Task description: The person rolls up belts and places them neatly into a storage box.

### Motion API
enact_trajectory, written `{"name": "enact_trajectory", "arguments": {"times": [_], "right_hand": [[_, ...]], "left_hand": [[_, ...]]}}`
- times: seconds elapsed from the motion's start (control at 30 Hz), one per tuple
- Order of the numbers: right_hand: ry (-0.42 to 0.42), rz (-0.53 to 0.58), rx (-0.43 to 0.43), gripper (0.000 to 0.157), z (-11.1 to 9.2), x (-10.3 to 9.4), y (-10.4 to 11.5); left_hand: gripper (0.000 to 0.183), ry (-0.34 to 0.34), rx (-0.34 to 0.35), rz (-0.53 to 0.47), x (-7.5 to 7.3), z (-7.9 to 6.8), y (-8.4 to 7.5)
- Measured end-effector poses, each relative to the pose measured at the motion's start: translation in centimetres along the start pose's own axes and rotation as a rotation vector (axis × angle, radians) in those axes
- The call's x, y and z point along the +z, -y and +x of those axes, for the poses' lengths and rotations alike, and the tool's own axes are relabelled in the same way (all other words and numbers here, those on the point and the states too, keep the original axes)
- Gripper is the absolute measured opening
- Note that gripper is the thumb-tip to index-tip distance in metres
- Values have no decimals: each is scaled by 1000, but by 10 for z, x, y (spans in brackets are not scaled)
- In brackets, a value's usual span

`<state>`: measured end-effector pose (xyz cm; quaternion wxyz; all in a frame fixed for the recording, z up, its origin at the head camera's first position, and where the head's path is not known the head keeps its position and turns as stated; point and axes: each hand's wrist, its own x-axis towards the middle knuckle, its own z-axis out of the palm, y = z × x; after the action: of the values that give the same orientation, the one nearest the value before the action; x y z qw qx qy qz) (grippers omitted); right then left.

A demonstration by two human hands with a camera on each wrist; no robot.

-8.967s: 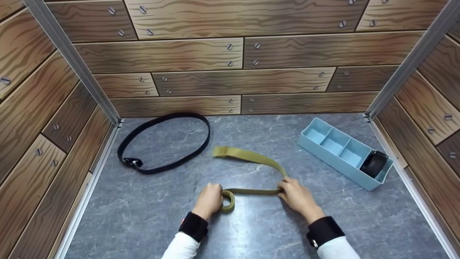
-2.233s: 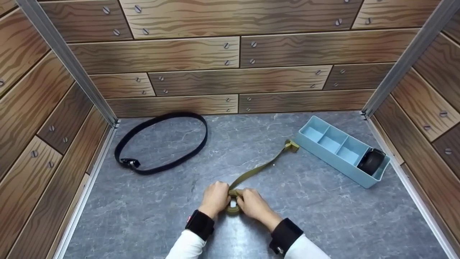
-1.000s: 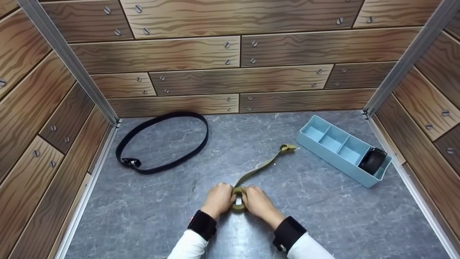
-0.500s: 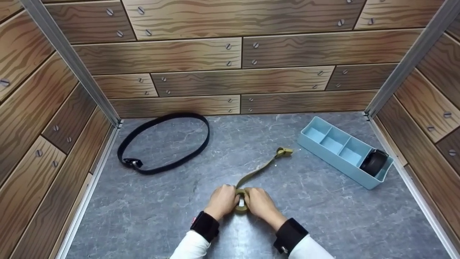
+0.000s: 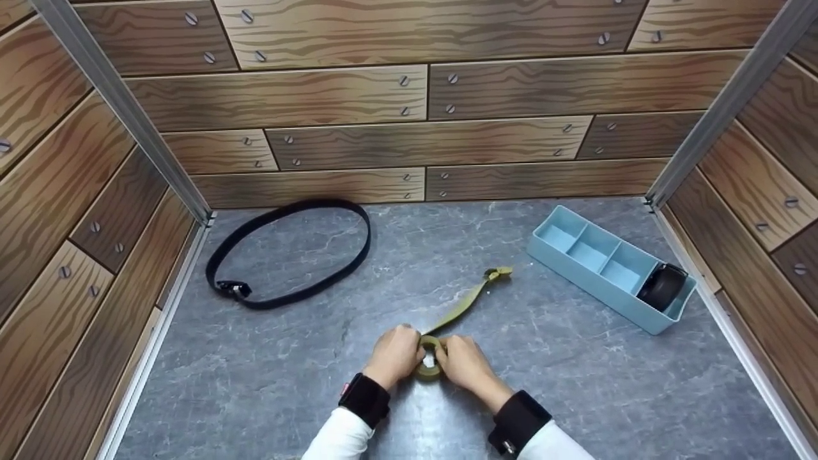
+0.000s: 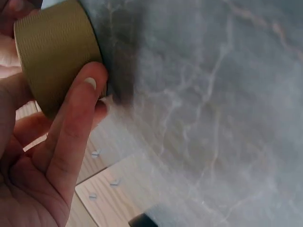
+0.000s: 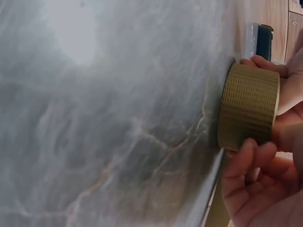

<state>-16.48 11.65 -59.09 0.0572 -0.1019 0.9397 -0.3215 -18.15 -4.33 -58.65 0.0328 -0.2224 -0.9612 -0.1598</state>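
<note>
An olive woven belt stands on edge on the grey surface, wound into a roll around an open centre. My left hand grips the roll's left side, thumb toward the hole. On the opposite side my right hand pinches it between thumb and fingers. From the top of the roll a loose tail runs away to the upper right, ending in a small folded end. Up close in the left wrist view the ribbed roll fills the fingers. The right wrist view shows fingers around the same roll.
A black belt with a buckle lies in a wide loop at the back left. At the right, a light blue divided box holds a rolled black belt in its nearest compartment. Wood-patterned walls enclose three sides.
Over these seconds the right hand has come left to the roll, which has grown as the loose tail shortened. Lately the tail's folded end has slid closer to the hands.
</note>
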Motion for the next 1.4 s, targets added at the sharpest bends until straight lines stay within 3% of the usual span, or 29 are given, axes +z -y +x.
{"name": "enact_trajectory", "arguments": {"times": [0.2, 0.4, 0.53, 0.67, 0.9, 1.03, 1.2, 1.4], "right_hand": [[-52, 10, -86, 14, 1, 2, -4], [8, 42, 20, 20, -6, -2, 1], [25, 6, -13, 14, -3, -2, 0], [36, 20, -34, 14, -1, -2, -1], [84, 83, 69, 17, -3, -3, 2], [94, 27, 31, 13, 0, -3, 2], [64, 16, -20, 14, 1, -5, 1], [72, 82, 49, 19, -4, -9, 0]], "left_hand": [[19, -12, -37, 71, -1, 3, -4], [19, -30, -56, 90, -1, 3, -6], [20, -15, -43, 81, -1, 3, -4], [21, -45, -38, 117, 1, 2, -4], [21, -74, -62, 103, 3, 1, -4], [24, -49, -55, 60, 2, 1, -3], [23, -40, -60, 90, 2, 3, -4], [20, -63, -87, 84, 2, 6, -9]]}}
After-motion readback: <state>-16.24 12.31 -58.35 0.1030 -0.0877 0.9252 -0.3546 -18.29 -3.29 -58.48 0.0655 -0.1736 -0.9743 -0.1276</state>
